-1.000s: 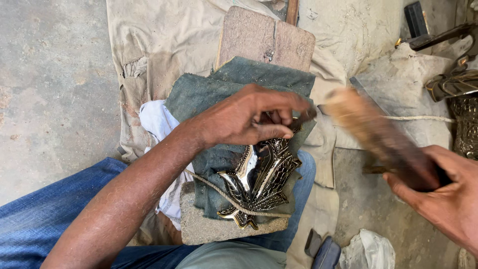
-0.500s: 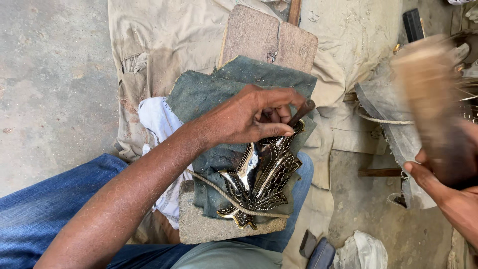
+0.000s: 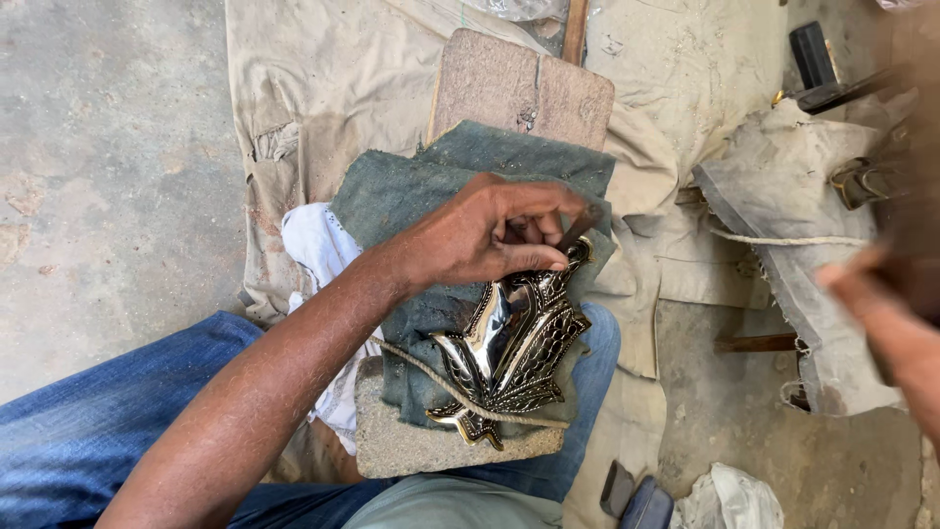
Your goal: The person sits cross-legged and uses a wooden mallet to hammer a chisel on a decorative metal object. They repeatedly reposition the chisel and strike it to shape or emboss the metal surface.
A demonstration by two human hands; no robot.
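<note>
Left hand [image 3: 490,235] closed around a thin dark punch-like tool [image 3: 580,227], fingertips pinching it, tip set on the upper end of an ornate shiny metal casting [image 3: 509,353]. Casting lies on a grey-green cloth pad [image 3: 431,186] over a stone block [image 3: 411,446] on the person's lap (blue trousers), with a cord [image 3: 441,382] drawn across its lower part. Right hand [image 3: 886,313] raised at the frame's right edge, blurred; its grip cannot be told. Wooden board [image 3: 519,93] lies beyond the pad.

A floor-level metal workshop: bare concrete floor [image 3: 108,186], dusty cloth [image 3: 333,88], scattered tools [image 3: 818,59].
</note>
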